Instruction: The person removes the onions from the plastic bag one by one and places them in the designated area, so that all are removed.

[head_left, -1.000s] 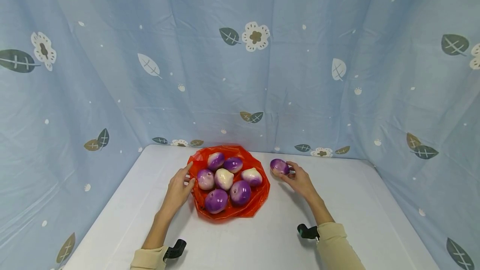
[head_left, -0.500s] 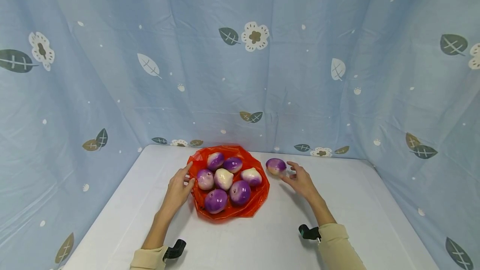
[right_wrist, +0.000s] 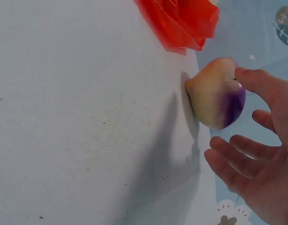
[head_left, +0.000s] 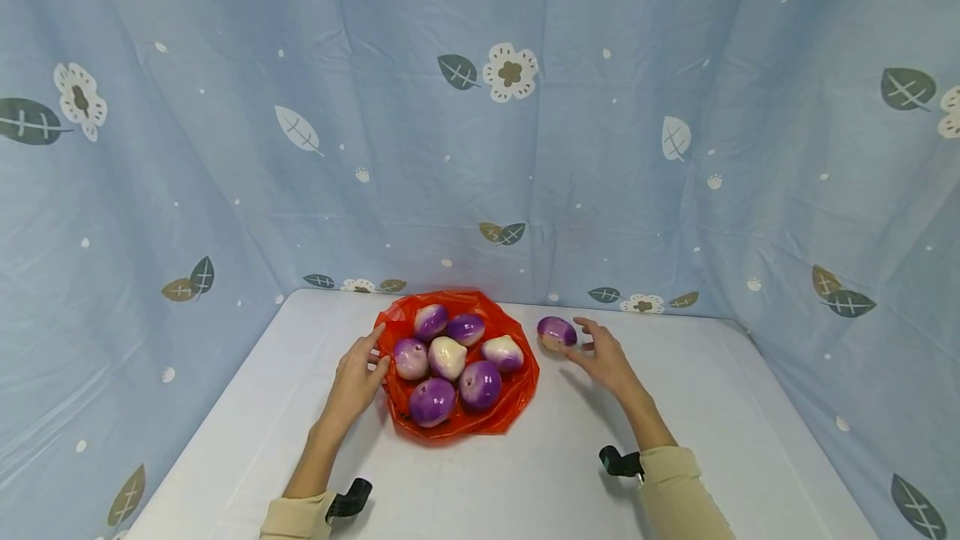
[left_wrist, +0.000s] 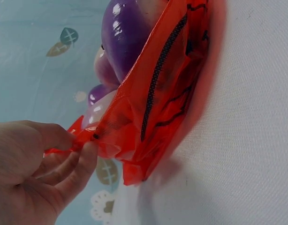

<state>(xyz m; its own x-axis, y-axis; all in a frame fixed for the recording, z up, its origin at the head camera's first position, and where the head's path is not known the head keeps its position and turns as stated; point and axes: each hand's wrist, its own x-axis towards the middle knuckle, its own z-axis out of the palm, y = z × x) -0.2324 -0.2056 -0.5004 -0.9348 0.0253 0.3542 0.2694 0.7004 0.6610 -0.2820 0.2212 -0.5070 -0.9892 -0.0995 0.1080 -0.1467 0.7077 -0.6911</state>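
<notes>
Several shiny purple-and-white turnips lie in an opened red plastic bag on the table. At the bag's left side, my left hand pinches its rim between thumb and fingers; the left wrist view shows the film bunched at the fingertips. One more turnip rests on the table just right of the bag. Beside it is my right hand, fingers spread and relaxed. In the right wrist view the thumb overlaps this turnip's edge; whether it touches I cannot tell.
A white-covered table extends under everything. Blue patterned cloth hangs behind it and along both sides. A black wrist-worn device sits at the left sleeve, another black device at the right.
My right fingers have let go of the single turnip. It shifted left toward the bag, then slightly back right. My left hand and the bag stay in place.
</notes>
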